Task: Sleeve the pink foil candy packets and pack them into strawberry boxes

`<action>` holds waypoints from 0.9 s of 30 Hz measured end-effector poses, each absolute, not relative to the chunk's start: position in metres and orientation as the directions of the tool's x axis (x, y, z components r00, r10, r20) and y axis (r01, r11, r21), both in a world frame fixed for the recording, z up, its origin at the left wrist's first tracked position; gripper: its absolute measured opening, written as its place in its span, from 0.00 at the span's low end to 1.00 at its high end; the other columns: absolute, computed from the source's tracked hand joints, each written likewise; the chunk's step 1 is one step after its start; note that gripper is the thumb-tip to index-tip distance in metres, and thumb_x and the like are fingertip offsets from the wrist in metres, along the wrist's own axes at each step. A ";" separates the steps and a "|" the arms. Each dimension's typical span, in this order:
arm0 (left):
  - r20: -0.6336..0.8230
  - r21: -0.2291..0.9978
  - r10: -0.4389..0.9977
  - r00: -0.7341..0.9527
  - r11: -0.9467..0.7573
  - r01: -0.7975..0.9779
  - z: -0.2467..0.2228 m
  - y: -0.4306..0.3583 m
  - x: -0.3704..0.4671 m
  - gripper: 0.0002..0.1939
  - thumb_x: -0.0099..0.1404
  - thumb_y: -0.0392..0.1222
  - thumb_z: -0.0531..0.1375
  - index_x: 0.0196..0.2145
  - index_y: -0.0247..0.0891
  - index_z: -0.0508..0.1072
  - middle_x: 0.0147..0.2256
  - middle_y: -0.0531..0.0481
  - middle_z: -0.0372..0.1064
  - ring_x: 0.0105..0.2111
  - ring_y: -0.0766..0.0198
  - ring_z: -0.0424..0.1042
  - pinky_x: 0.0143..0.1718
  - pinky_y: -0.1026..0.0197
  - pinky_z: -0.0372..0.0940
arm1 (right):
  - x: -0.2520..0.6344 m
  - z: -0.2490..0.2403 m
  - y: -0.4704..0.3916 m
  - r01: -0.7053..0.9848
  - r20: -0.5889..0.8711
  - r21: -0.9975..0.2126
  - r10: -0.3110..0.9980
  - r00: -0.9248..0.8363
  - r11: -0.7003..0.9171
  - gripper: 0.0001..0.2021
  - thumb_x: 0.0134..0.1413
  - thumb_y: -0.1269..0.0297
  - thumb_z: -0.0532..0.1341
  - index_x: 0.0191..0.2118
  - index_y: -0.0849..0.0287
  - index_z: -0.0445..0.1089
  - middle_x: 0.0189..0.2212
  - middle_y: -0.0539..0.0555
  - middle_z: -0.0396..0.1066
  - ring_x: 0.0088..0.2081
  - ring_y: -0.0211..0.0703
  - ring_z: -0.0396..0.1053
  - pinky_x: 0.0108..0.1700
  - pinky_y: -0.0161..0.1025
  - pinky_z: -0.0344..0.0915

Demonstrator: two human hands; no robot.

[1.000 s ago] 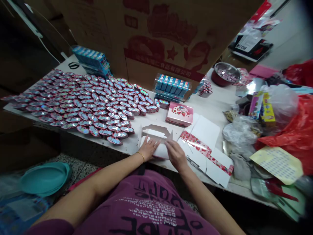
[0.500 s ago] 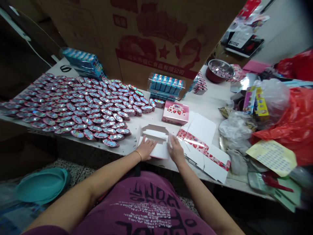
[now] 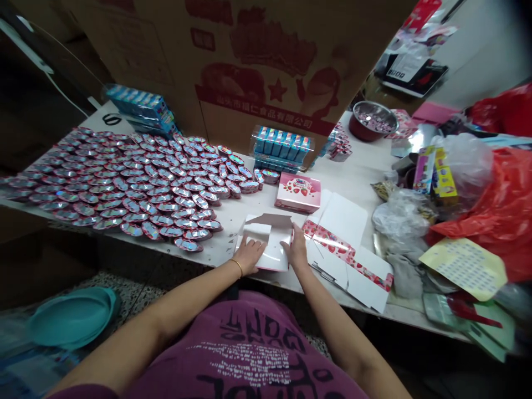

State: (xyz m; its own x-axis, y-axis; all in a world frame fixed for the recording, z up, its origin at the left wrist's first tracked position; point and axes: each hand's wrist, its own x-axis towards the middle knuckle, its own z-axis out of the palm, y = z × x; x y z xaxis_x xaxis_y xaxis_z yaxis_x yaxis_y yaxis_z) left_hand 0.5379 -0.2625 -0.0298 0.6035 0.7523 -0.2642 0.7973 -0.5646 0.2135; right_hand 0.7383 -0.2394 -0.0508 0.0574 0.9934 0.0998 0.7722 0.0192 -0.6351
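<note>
Half-folded white carton (image 3: 266, 244) at the worktop's near edge, pinched between left hand (image 3: 249, 256) and right hand (image 3: 297, 250). Risk: raised flap springing open, carton slipping off edge.

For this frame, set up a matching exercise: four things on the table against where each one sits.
Things:
1. half-folded white box
2. finished pink strawberry box
3. metal bowl
4. flat box blanks

Places:
A. far end of the table, right of the big cardboard carton
B. between the left hand and right hand, at the near edge
C. just beyond the box being folded
D. lying flat to the right of the right hand

Pairs: 1-B, 2-C, 3-A, 4-D
</note>
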 end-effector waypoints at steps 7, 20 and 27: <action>-0.274 0.211 0.749 0.603 -0.565 0.798 -0.033 -0.266 0.537 0.43 0.44 0.50 0.64 0.55 0.33 0.54 0.45 0.41 0.62 0.45 0.51 0.60 0.56 0.40 0.34 | 0.742 -0.057 -0.221 0.632 -0.221 -0.754 0.975 0.016 -0.181 0.36 0.36 0.68 0.61 0.56 0.54 0.51 0.52 0.56 0.59 0.50 0.47 0.60 0.51 0.46 0.58; 0.174 0.693 0.982 -0.075 -0.068 0.717 0.000 -0.269 0.472 0.28 0.65 0.47 0.44 0.61 0.40 0.43 0.55 0.40 0.52 0.55 0.56 0.55 0.55 0.51 0.52 | 0.740 -0.046 -0.215 0.320 -0.255 -0.916 0.967 0.002 -0.242 0.18 0.38 0.53 0.59 0.34 0.60 0.66 0.32 0.52 0.67 0.36 0.42 0.63 0.39 0.39 0.61; -0.285 0.783 0.948 0.138 0.147 0.605 -0.040 -0.218 0.474 0.48 0.48 0.48 0.63 0.60 0.37 0.42 0.57 0.37 0.50 0.52 0.54 0.60 0.51 0.54 0.58 | 0.717 -0.070 -0.217 0.390 -0.207 -0.891 0.973 0.103 -0.231 0.14 0.42 0.53 0.55 0.28 0.59 0.66 0.26 0.49 0.65 0.31 0.40 0.61 0.37 0.36 0.59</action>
State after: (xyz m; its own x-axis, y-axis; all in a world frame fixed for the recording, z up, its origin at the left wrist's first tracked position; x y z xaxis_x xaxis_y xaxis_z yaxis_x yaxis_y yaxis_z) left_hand 0.4738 -0.2178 -0.0400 0.1381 0.9485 -0.2852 0.6048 0.1473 0.7827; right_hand 0.7169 -0.2174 -0.0700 0.1034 0.9729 -0.2070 0.3900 -0.2311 -0.8914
